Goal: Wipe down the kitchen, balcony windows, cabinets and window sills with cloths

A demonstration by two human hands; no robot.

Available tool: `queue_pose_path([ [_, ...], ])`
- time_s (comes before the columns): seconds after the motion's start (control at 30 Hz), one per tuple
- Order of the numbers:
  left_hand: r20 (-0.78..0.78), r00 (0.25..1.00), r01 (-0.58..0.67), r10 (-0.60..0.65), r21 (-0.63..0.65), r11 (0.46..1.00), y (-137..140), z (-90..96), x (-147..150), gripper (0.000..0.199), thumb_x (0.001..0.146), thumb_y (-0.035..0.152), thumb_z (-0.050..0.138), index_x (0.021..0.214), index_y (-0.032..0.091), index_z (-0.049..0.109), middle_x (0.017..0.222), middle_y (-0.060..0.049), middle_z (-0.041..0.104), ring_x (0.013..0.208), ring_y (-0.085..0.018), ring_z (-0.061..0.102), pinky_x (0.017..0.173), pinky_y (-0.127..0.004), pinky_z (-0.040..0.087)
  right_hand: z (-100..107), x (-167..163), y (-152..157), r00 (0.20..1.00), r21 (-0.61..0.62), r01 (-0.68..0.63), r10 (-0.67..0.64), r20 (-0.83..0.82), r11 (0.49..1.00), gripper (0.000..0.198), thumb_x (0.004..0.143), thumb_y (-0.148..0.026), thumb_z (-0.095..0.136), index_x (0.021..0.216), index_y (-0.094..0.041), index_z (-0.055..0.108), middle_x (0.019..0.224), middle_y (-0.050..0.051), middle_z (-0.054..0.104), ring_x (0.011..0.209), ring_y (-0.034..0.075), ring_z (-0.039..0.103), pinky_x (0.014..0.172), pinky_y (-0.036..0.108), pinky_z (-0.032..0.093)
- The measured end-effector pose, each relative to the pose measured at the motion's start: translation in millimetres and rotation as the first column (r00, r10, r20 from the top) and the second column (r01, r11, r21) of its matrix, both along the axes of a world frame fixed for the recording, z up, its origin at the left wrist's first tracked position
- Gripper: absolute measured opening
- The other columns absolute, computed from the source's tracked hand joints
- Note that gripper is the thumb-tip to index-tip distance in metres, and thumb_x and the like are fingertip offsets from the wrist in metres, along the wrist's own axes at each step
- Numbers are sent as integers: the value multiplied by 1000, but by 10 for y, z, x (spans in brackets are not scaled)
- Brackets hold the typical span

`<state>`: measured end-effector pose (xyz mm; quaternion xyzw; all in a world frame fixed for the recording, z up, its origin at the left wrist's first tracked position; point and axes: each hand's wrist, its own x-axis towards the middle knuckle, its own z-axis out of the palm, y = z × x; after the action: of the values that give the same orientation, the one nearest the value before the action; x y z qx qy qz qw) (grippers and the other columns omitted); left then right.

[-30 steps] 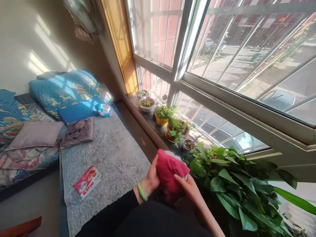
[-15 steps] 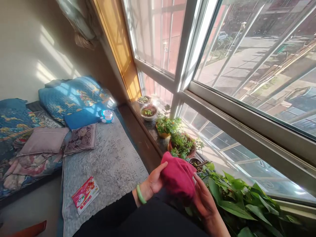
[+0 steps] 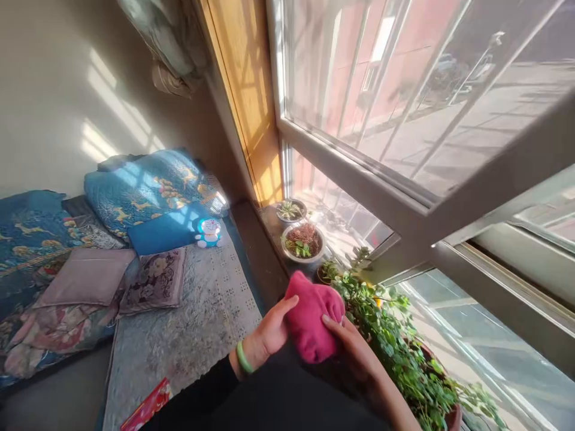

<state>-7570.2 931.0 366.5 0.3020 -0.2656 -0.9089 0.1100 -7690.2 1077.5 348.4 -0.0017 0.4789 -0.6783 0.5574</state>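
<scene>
A bunched pink cloth point(image 3: 311, 320) is held between both hands in front of my body. My left hand point(image 3: 274, 329), with a pale green bangle point(image 3: 244, 358) at the wrist, grips its left side, thumb on top. My right hand point(image 3: 353, 341) pinches the cloth's right edge with the thumb on top; its other fingers are mostly hidden. Just beyond the cloth, leafy green plants point(image 3: 381, 323) stand along the window sill. Farther along it are a round pot with reddish stems point(image 3: 303, 242) and a smaller potted plant point(image 3: 290, 211).
Barred windows point(image 3: 359, 90) rise on the right above the sill. To the left lies a bed with a grey patterned cover point(image 3: 202, 305), cushions point(image 3: 153, 281), a blue-and-white plush toy point(image 3: 208, 232) and a red booklet point(image 3: 148, 407). A wooden panel point(image 3: 245, 90) stands at the corner.
My view has shifted toward the window corner, bringing the far pots closer. The cloth is more bunched, and my right thumb has moved onto its top. The red booklet has slid toward the bottom edge.
</scene>
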Motion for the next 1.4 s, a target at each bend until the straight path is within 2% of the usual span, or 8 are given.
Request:
queue_pose_path([
  [0.13, 79, 997, -6, 22, -198, 980, -1033, 237, -275, 61, 71, 39, 97, 124, 17, 77, 122, -11, 81, 110, -28, 73, 99, -35, 52, 136, -286, -893, 996, -1, 82, -82, -23, 997, 55, 71, -52, 96, 115, -24, 79, 113, 8, 84, 117, 34, 76, 107, 51, 58],
  [0.23, 70, 997, 30, -8, -309, 951, -1493, 382, -487, 60, 74, 38, 95, 126, 16, 77, 126, -12, 79, 114, -28, 72, 101, -36, 52, 303, -479, -1281, 997, 44, 82, -82, 1, 996, 54, 70, -53, 96, 112, -25, 79, 114, 6, 84, 116, 35, 76, 105, 52, 60],
  [0.47, 51, 998, -18, 31, -238, 971, -1818, 506, -732, 64, 76, 43, 95, 130, 16, 74, 123, -14, 79, 118, -34, 73, 106, -43, 53, 428, -773, -1798, 996, 71, 91, -91, -11, 993, 60, 64, -55, 99, 111, -25, 79, 114, 6, 84, 114, 35, 77, 104, 51, 61],
  [0.73, 1, 999, -33, 34, -169, 985, -2156, 402, -898, 48, 88, 40, 84, 127, 14, 74, 118, -12, 81, 110, -30, 76, 103, -40, 57, 329, -884, -2162, 997, -65, -26, 31, 76, 998, 62, 74, -53, 94, 125, -21, 76, 122, 11, 82, 116, 34, 76, 110, 49, 56],
  [1.0, -36, 972, 231, -230, 34, 972, -3279, 161, -1144, 51, 86, 40, 87, 129, 17, 73, 116, -13, 82, 114, -33, 77, 106, -45, 57, 7, -828, -3164, 984, -70, 121, -110, 138, 990, 61, 65, -48, 100, 113, -19, 78, 111, 14, 83, 117, 37, 75, 113, 54, 53],
  [1.17, 83, 873, 487, -481, -103, 867, -4362, 18, -1372, 52, 81, 42, 92, 123, 15, 77, 117, -14, 82, 113, -30, 76, 104, -39, 55, -206, -749, -3952, 939, -54, 267, -247, 239, 962, 61, 67, -45, 99, 117, -18, 76, 114, 13, 83, 120, 35, 75, 114, 53, 54],
  [1.27, 171, 734, 679, -657, -178, 712, -4849, -117, -1546, 58, 75, 45, 96, 122, 16, 79, 117, -13, 81, 114, -29, 75, 105, -38, 54, -356, -653, -4209, 896, -31, 383, -363, 255, 923, 64, 68, -46, 99, 121, -20, 76, 119, 12, 82, 125, 36, 73, 116, 54, 52],
  [1.4, 148, 567, 814, -810, -252, 524, -5056, -450, -1719, 66, 72, 50, 97, 127, 18, 78, 125, -13, 79, 123, -32, 72, 112, -42, 50, -700, -446, -4230, 843, -24, 499, -479, 244, 866, 65, 69, -49, 97, 124, -22, 77, 123, 12, 81, 127, 36, 72, 118, 55, 50],
])
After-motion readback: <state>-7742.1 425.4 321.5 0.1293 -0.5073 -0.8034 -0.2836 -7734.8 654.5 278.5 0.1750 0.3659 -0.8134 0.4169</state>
